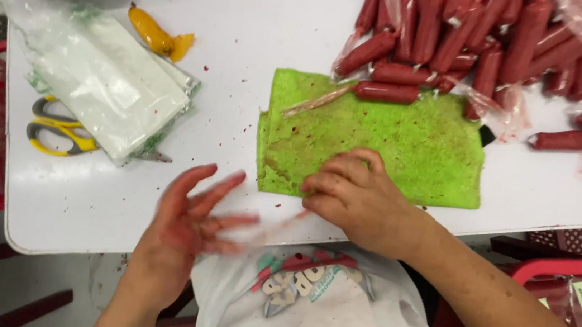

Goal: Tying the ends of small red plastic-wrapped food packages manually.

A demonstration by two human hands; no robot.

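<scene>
A green cloth (pixel 380 140) lay flat on the white bench (pixel 262 31), and everything else is placed from it. The right hand (pixel 349 191) rested on the cloth's near edge, fingers curled down and pressing the fabric, with nothing gripped in it. The left hand (pixel 187 221) hovered just off the cloth's near left corner, over the bench edge, fingers spread and released, blurred and stained red; it held nothing.

On the cloth's far edge lay one red sausage (pixel 385 91) in clear wrap, with a thin twisted strip of wrapping (pixel 315 103) trailing from it across the cloth. Beyond the cloth's far right side a pile of red wrapped sausages (pixel 492 33) crowded the bench, and one single sausage (pixel 566 140) lay just off the right edge. A small dark object (pixel 486 136) peeked out at that right edge; what it was could not be told.

Well to the left of the cloth sat a stack of clear plastic bags (pixel 108 83), lying over yellow-handled scissors (pixel 57 128). Beyond that stack lay a yellow-orange piece (pixel 157 34). Red crumbs speckled the bench near the cloth. Below the near edge, a white plastic bag (pixel 319 311) with a printed design hung open under the hands.
</scene>
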